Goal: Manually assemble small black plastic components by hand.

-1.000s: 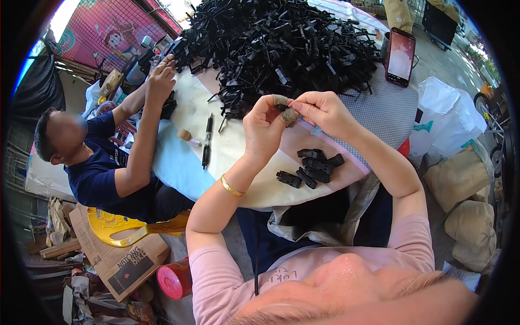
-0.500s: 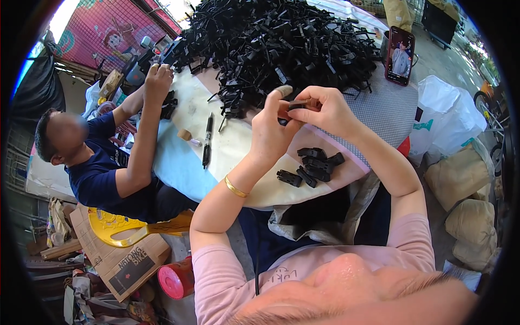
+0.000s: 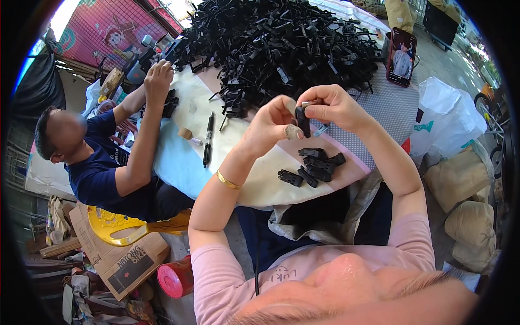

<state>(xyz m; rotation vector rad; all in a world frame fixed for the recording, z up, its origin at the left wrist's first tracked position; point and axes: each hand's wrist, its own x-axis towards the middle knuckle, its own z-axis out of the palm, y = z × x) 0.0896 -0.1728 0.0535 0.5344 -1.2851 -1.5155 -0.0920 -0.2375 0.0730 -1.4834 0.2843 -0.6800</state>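
Note:
My right hand [image 3: 341, 111] pinches a small black plastic part [image 3: 303, 121] between thumb and fingers, tilted nearly upright over the table. A thin object with a silver edge shows by the fingertips; its kind is unclear. Just left of the part, my left hand [image 3: 268, 127] has thumb and fingers spread, wearing tan fingertip covers, with nothing visibly gripped. Whether its fingertips touch the part cannot be told. Nearer to me lies a small group of black plastic parts [image 3: 318, 167]. Beyond both hands rises a large pile of similar black pieces [image 3: 271, 54].
A black marker pen [image 3: 208, 140] and a small tan roll [image 3: 185, 133] lie on the left of the table. At the right edge stands a phone [image 3: 401, 58]. A co-worker in a dark shirt [image 3: 103, 162] sits at left. White plastic bags [image 3: 447, 116] are at right.
My left hand has shifted left and its fingers have spread away from the part. The black part has turned from nearly flat to nearly upright in my right hand.

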